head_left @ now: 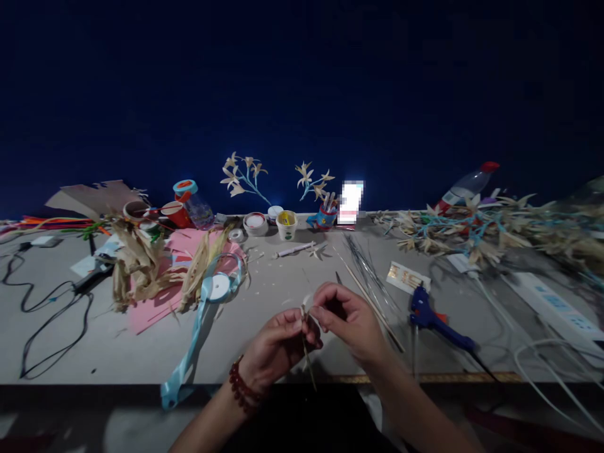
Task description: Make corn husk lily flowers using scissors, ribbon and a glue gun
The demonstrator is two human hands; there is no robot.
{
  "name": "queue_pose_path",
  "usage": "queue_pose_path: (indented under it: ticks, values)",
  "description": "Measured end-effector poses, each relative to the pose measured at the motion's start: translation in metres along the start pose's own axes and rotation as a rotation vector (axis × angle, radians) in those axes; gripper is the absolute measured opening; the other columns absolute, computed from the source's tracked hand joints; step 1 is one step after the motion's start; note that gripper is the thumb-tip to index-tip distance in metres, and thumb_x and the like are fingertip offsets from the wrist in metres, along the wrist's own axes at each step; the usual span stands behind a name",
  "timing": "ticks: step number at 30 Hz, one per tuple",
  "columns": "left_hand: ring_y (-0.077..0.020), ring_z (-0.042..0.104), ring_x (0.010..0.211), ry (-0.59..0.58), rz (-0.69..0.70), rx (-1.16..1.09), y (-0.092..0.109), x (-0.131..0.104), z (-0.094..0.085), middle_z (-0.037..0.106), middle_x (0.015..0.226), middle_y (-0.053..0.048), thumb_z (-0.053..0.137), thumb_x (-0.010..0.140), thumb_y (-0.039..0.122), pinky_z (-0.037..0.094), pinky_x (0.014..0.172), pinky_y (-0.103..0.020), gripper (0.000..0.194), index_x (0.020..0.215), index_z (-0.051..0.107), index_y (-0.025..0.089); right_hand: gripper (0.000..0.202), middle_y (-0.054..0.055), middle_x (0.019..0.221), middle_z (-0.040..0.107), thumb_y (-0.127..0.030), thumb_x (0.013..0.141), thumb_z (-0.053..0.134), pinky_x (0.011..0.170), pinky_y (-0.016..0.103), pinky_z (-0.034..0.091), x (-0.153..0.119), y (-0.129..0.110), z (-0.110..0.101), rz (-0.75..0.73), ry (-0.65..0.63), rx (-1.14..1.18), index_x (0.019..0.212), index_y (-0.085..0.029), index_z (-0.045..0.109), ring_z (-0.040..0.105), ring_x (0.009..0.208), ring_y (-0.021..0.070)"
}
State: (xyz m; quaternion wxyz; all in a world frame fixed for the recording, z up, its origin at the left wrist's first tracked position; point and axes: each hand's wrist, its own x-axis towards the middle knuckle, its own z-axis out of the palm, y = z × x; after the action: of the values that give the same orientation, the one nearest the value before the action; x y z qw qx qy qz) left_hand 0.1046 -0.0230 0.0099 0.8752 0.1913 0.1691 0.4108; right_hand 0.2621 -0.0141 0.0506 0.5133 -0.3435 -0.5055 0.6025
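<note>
My left hand [285, 340], with a beaded bracelet at the wrist, pinches a thin straw-coloured stem [309, 365] between thumb and fingers near the table's front edge. The stem's lower end hangs below the hand. At its top a small pale strip, like a piece of dried husk [306, 303], shows between my hands. The fingertips of my right hand [346, 318] are closed in a pinch on this pale strip. A thin wire appears to stick up just above it. Fingers partly hide where strip and stem meet.
Left lie dried husks [136, 264], pink sheets [155, 308] and a blue ribbon spool [218, 287]. Right are metal wires [368, 267], a blue glue gun [436, 321], a power strip [557, 308] and finished husk flowers [476, 233]. Cups and a lit phone [350, 202] stand behind.
</note>
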Motion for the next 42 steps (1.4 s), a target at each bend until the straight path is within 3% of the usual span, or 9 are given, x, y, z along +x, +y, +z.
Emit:
queue_pose_path:
  ticks: [10,27,37,42]
  values:
    - [-0.0155,0.063,0.071,-0.009,-0.03,-0.007,-0.0005,0.0019,-0.0013,0.065,0.07,-0.005,0.075,0.078,0.022,0.047,0.076,-0.029,0.014,0.074,0.067,0.011,0.02,-0.001,0.063,0.066,-0.034,0.082,0.073,0.041,0.019,0.05,-0.0003,0.0008,0.0042,0.059,0.023,0.001,0.08,-0.019,0.061,0.065,0.05,0.0124]
    - [-0.0137,0.062,0.071,-0.027,-0.048,-0.036,-0.0005,0.003,0.0003,0.063,0.069,-0.003,0.073,0.08,0.021,0.049,0.08,-0.029,0.014,0.074,0.064,0.012,0.016,-0.001,0.064,0.068,-0.033,0.085,0.07,0.044,0.021,0.05,0.0014,-0.002,0.0041,-0.037,0.068,-0.135,0.082,-0.02,0.062,0.065,0.05,0.0123]
    - [-0.0139,0.061,0.07,-0.019,-0.055,-0.023,-0.0023,0.0015,-0.0011,0.061,0.069,-0.003,0.074,0.079,0.023,0.048,0.077,-0.028,0.015,0.073,0.064,0.013,0.015,-0.002,0.064,0.066,-0.032,0.083,0.071,0.042,0.021,0.049,-0.0005,-0.0015,0.0073,-0.022,0.092,-0.124,0.082,-0.02,0.062,0.064,0.047,0.0124]
    - [-0.0137,0.06,0.069,-0.008,-0.055,-0.023,-0.0035,0.0021,-0.0033,0.06,0.068,-0.002,0.075,0.078,0.024,0.047,0.076,-0.028,0.017,0.074,0.064,0.013,0.014,0.0,0.069,0.065,-0.031,0.083,0.071,0.047,0.022,0.05,-0.0016,0.0009,0.0069,-0.064,0.131,-0.237,0.082,-0.019,0.065,0.063,0.052,0.0119]
